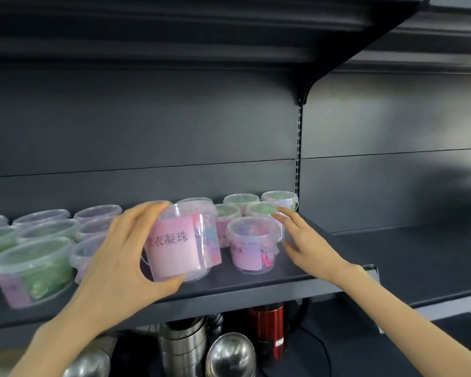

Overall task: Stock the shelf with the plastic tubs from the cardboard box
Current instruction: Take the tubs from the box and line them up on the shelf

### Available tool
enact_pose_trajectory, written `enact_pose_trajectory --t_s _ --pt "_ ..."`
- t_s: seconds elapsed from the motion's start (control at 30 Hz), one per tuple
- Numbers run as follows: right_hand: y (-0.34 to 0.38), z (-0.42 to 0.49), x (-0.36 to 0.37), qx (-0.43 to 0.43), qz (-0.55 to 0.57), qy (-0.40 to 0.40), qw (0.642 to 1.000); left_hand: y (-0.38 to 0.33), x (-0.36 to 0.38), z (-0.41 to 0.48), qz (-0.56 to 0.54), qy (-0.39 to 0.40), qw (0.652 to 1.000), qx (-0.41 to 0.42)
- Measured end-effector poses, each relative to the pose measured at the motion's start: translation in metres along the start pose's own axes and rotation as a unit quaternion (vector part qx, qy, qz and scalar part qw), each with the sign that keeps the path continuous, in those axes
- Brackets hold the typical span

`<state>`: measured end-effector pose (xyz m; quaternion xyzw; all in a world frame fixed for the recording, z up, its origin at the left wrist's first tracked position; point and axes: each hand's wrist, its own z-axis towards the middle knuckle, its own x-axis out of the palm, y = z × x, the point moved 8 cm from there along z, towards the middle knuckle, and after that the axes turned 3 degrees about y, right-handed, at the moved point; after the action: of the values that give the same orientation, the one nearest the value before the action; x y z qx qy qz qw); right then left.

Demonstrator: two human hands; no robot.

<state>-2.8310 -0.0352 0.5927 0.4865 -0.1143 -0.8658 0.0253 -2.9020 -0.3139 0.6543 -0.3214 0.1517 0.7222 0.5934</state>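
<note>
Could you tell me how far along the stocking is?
Done: rows of tubs stand on the shelf. In hand: the left hand grips a tilted tub at the front; the right hand is open beside a front tub. Left: setting it down; the box is out of view, so the rest is unknown.

Two bare arms are all of the person on show. The left forearm (55,338) and the right forearm (419,319) are uncovered from the wrist back as far as can be seen. The left grip (123,257) is a bare hand with slim fingers (147,212). The right grip (310,246) is bare too, its fingers long and slender. The wrists are narrow and smooth, and the nails are too blurred to make out.
</note>
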Motion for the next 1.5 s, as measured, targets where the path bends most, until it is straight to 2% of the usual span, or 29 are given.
enact_pose_trajectory --t_s 0.07,0.13,0.27,0.4,0.53,0.7,0.8,0.93,1.07,1.23,1.5 --pt "0.037 -0.004 -0.013 -0.027 0.081 0.002 0.996 -0.005 0.007 0.000 -0.006 0.015 1.000 0.010" --pt "0.078 -0.009 -0.018 -0.062 0.128 0.042 0.989 -0.011 0.014 0.001 0.001 0.027 0.999 0.021" --pt "0.132 -0.025 -0.018 -0.112 0.124 0.080 0.983 -0.026 0.028 0.001 0.029 0.044 0.996 0.069" --pt "0.137 -0.037 -0.018 -0.110 0.135 0.062 0.983 -0.032 0.034 -0.005 -0.015 0.062 0.994 0.093" --pt "0.131 -0.049 -0.022 -0.098 0.109 0.061 0.987 -0.038 0.042 -0.013 -0.066 0.081 0.987 0.120" --pt "0.130 -0.055 -0.034 -0.117 0.072 0.019 0.990 -0.041 0.052 -0.009 -0.083 0.093 0.981 0.150" --pt "0.123 -0.054 -0.039 -0.115 0.047 0.003 0.992 -0.033 0.059 -0.004 -0.070 0.111 0.981 0.144" --pt "0.098 -0.054 -0.055 -0.083 0.025 -0.034 0.996 -0.001 0.070 0.005 0.017 0.097 0.988 0.118" --pt "0.057 -0.055 -0.067 -0.036 0.037 -0.094 0.994 0.043 0.092 0.006 0.047 0.122 0.989 0.067" --pt "0.002 -0.062 -0.060 0.045 0.027 -0.141 0.989 0.058 0.099 0.005 0.076 0.095 0.991 0.053" --pt "-0.051 -0.067 -0.033 0.090 -0.002 -0.117 0.989 0.055 0.094 0.009 0.091 0.080 0.991 0.057"
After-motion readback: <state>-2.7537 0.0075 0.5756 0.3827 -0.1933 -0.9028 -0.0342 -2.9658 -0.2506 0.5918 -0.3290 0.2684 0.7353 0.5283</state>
